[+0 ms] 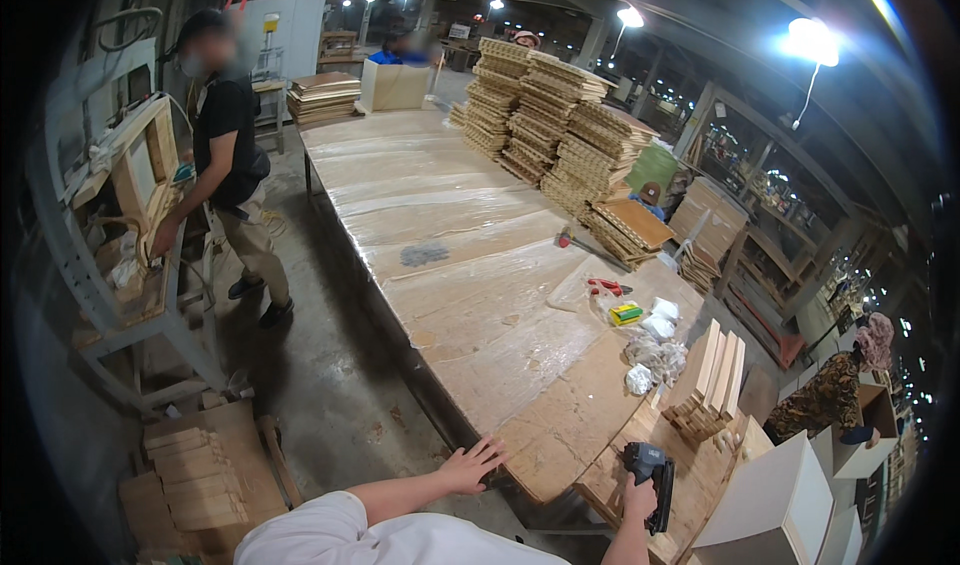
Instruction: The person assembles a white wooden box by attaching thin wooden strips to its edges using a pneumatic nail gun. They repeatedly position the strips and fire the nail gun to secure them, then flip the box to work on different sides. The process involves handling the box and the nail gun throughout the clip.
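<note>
My right hand is wrapped round the grip of a black nail gun, over a small wooden bench top at the near right. My left hand is open with its fingers spread, at the near left corner of a long plastic-covered table; whether it presses on the edge is hard to tell. Just beyond the nail gun stands a stack of pale wood strips. Crumpled clear plastic bags, a yellow-green packet and red-handled pliers lie farther up the table.
Tall stacks of slatted wood panels stand at the table's far right, with a hammer nearby. White box cabinets flank me at right. One person works at a left bench; another is at right. Cut boards lie lower left.
</note>
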A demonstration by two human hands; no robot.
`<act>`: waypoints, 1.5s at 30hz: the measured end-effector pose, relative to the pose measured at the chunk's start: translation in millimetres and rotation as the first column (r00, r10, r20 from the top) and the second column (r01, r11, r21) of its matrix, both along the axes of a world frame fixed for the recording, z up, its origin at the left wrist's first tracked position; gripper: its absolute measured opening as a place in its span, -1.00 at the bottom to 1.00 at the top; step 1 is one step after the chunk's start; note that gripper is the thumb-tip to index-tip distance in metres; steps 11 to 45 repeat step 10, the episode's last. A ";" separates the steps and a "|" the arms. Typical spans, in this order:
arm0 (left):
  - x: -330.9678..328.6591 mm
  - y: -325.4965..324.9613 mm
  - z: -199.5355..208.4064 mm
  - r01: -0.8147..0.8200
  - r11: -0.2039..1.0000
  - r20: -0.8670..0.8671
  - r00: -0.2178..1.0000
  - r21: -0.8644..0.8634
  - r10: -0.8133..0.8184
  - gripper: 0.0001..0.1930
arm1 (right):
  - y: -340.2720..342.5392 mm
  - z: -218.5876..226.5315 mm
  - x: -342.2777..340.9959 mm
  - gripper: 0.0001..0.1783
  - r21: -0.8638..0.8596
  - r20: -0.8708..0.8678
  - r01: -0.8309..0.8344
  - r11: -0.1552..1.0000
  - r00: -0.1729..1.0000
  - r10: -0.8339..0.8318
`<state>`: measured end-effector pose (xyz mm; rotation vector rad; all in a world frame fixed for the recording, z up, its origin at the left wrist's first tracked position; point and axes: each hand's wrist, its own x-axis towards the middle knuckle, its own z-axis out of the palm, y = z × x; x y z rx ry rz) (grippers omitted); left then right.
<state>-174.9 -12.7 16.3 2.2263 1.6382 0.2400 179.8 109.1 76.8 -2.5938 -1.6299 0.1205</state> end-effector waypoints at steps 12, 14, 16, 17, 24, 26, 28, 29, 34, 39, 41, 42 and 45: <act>0.4 0.3 6.1 0.008 0.997 -0.047 0.999 -0.072 -0.011 -0.03 | -2.0 -0.7 0.0 -0.34 0.064 0.001 -0.021 0.998 1.000 0.021; 0.4 0.3 6.1 0.008 0.997 -0.047 0.999 -0.072 -0.011 -0.03 | -2.0 -0.7 0.0 -0.34 0.064 0.001 -0.021 0.998 1.000 0.021; 0.4 0.3 6.1 0.008 0.997 -0.047 0.999 -0.072 -0.011 -0.03 | -2.0 -0.7 0.0 -0.34 0.064 0.001 -0.021 0.998 1.000 0.021; 0.4 0.3 6.1 0.008 0.997 -0.047 0.999 -0.072 -0.011 -0.03 | -2.0 -0.7 0.0 -0.34 0.064 0.001 -0.021 0.998 1.000 0.021; 0.4 0.3 6.1 0.008 0.997 -0.047 0.999 -0.072 -0.011 -0.03 | -2.0 -0.7 0.0 -0.34 0.064 0.001 -0.021 0.998 1.000 0.021; 0.4 0.3 6.1 0.008 0.997 -0.047 0.999 -0.072 -0.011 -0.03 | -2.0 -0.7 0.0 -0.34 0.064 0.001 -0.021 0.998 1.000 0.021; 0.4 0.3 6.1 0.008 0.997 -0.047 0.999 -0.072 -0.011 -0.03 | -2.0 -0.7 0.0 -0.34 0.064 0.001 -0.021 0.998 1.000 0.021; 0.4 0.3 6.1 0.008 0.997 -0.047 0.999 -0.072 -0.011 -0.03 | -2.0 -0.7 0.0 -0.34 0.064 0.001 -0.021 0.998 1.000 0.021; 0.4 0.3 6.1 0.008 0.997 -0.047 0.999 -0.072 -0.011 -0.03 | -2.0 -0.7 0.0 -0.34 0.064 0.001 -0.021 0.998 1.000 0.021; 0.4 0.3 6.1 0.008 0.997 -0.047 0.999 -0.072 -0.011 -0.03 | -2.0 -0.7 0.0 -0.34 0.064 0.001 -0.021 0.998 1.000 0.021; 0.4 0.3 6.1 0.008 0.997 -0.047 0.999 -0.072 -0.011 -0.03 | -2.0 -0.7 0.0 -0.34 0.064 0.001 -0.021 0.998 1.000 0.021; 0.4 0.3 6.1 0.008 0.997 -0.047 0.999 -0.072 -0.011 -0.03 | -2.0 -0.7 0.0 -0.34 0.064 0.001 -0.021 0.998 1.000 0.021; 0.4 0.3 6.1 0.008 0.997 -0.047 0.999 -0.072 -0.011 -0.03 | -2.0 -0.7 0.0 -0.34 0.064 0.001 -0.021 0.998 1.000 0.021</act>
